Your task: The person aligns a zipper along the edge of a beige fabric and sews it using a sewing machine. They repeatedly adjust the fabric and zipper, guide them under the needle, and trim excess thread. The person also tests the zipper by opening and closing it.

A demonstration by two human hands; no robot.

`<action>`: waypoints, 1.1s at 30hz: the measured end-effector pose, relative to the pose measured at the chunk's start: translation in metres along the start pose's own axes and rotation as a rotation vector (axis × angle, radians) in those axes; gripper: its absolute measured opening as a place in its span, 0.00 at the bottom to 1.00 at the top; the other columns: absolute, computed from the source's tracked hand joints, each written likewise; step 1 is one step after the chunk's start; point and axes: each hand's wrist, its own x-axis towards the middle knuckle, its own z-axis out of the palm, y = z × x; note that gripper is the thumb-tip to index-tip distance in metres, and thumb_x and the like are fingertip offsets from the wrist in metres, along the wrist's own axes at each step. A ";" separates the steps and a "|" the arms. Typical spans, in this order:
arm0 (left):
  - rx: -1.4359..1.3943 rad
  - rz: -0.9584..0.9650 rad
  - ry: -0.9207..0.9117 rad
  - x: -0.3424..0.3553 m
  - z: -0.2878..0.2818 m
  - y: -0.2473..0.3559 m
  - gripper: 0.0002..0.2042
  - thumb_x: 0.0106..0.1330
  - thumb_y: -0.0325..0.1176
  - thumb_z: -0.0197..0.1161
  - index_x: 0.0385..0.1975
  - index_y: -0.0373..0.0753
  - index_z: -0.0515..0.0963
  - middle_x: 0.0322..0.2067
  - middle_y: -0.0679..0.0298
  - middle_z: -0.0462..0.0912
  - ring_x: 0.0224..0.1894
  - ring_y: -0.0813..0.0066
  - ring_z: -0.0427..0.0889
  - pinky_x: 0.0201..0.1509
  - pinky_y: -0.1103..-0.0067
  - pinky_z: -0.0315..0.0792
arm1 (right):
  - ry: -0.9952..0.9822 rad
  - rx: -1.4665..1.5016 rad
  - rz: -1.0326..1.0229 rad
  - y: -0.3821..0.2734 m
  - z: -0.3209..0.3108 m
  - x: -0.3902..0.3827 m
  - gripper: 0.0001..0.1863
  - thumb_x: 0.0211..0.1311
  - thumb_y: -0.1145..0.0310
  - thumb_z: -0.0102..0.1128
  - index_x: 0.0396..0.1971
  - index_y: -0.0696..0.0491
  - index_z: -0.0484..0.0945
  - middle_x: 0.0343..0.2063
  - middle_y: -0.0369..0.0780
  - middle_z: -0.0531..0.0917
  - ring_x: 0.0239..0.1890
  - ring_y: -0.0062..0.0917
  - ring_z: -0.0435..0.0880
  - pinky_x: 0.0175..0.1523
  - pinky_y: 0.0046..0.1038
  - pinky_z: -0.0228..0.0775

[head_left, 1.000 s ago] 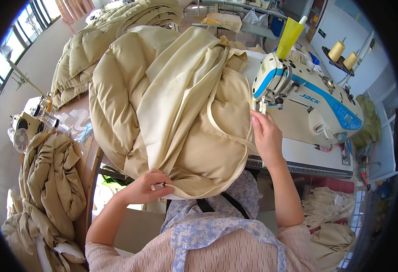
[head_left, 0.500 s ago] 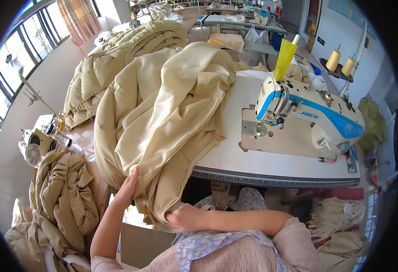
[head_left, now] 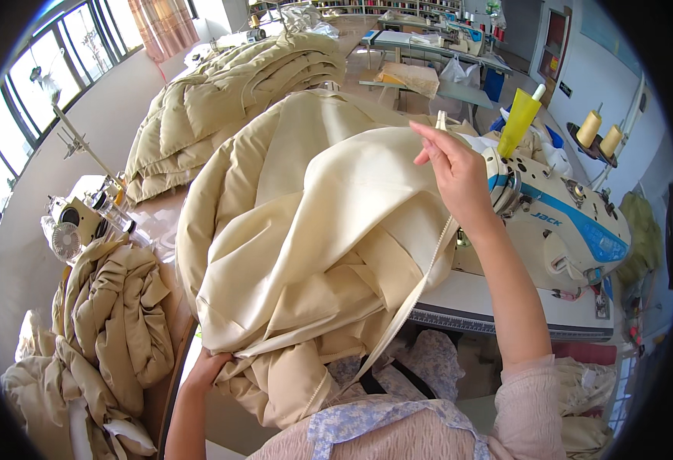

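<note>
A beige padded jacket (head_left: 352, 180) with a smooth cream lining lies bunched across the table's edge and hangs toward my lap. My left hand (head_left: 212, 366) is closed on a fold at its lower left; the fingertips are tucked into the cloth. Raised beside the sewing machine head, my right hand (head_left: 459, 172) has its fingers bent together around a zipper (head_left: 421, 295). The zipper tape runs from this hand down along the jacket's right side, and a pale end sticks up behind the fingers. The exact grip is partly hidden by the hand.
The white-and-blue sewing machine (head_left: 559, 218) stands at right, a yellow holder (head_left: 520, 123) on top. Thread cones (head_left: 589, 129) are behind it. Quilted beige garments (head_left: 229, 100) are piled at far left, more beige cloth (head_left: 114, 322) hangs nearer, beside a small fan (head_left: 65, 241).
My right hand has risen from the jacket's lower edge to beside the machine head, drawing the zipper up. The jacket has spread right over the machine bed. My left hand has moved lower.
</note>
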 end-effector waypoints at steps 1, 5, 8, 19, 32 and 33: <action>-0.016 0.031 -0.017 -0.011 -0.001 0.004 0.31 0.58 0.22 0.63 0.66 0.33 0.67 0.53 0.58 0.82 0.53 0.68 0.81 0.58 0.74 0.76 | -0.097 -0.208 0.013 0.027 0.009 0.010 0.16 0.76 0.66 0.56 0.58 0.50 0.81 0.36 0.43 0.89 0.39 0.31 0.88 0.44 0.29 0.78; -0.259 0.286 0.190 -0.031 -0.035 -0.021 0.26 0.60 0.15 0.61 0.61 0.34 0.72 0.51 0.60 0.83 0.52 0.72 0.81 0.55 0.74 0.77 | -0.564 -0.660 0.348 0.095 0.079 0.019 0.38 0.63 0.41 0.63 0.65 0.52 0.74 0.52 0.48 0.86 0.53 0.41 0.86 0.54 0.42 0.78; -0.396 0.605 0.349 -0.025 -0.043 0.027 0.19 0.66 0.16 0.62 0.57 0.32 0.75 0.53 0.59 0.81 0.52 0.74 0.81 0.53 0.77 0.77 | -1.041 -0.469 0.557 0.128 0.113 -0.028 0.28 0.61 0.50 0.62 0.54 0.54 0.81 0.51 0.49 0.86 0.56 0.43 0.84 0.57 0.41 0.75; 0.978 1.295 1.310 0.089 -0.098 0.475 0.31 0.65 0.39 0.67 0.70 0.55 0.69 0.68 0.55 0.72 0.68 0.58 0.72 0.72 0.57 0.61 | -0.791 0.705 0.225 -0.156 0.163 -0.176 0.20 0.70 0.63 0.59 0.59 0.51 0.72 0.41 0.52 0.86 0.43 0.50 0.83 0.47 0.42 0.76; 1.024 1.273 0.077 0.131 0.295 0.323 0.48 0.68 0.70 0.53 0.79 0.43 0.50 0.77 0.50 0.55 0.79 0.46 0.49 0.81 0.57 0.48 | -0.860 1.143 0.588 -0.097 0.002 -0.203 0.21 0.74 0.82 0.46 0.61 0.56 0.80 0.49 0.40 0.88 0.56 0.23 0.83 0.65 0.26 0.68; 1.032 1.248 0.038 0.139 0.323 0.315 0.50 0.65 0.72 0.54 0.79 0.43 0.49 0.77 0.50 0.54 0.79 0.47 0.49 0.80 0.56 0.48 | -0.883 1.096 0.628 -0.097 -0.006 -0.211 0.20 0.75 0.80 0.46 0.61 0.56 0.80 0.49 0.40 0.88 0.56 0.23 0.83 0.65 0.26 0.69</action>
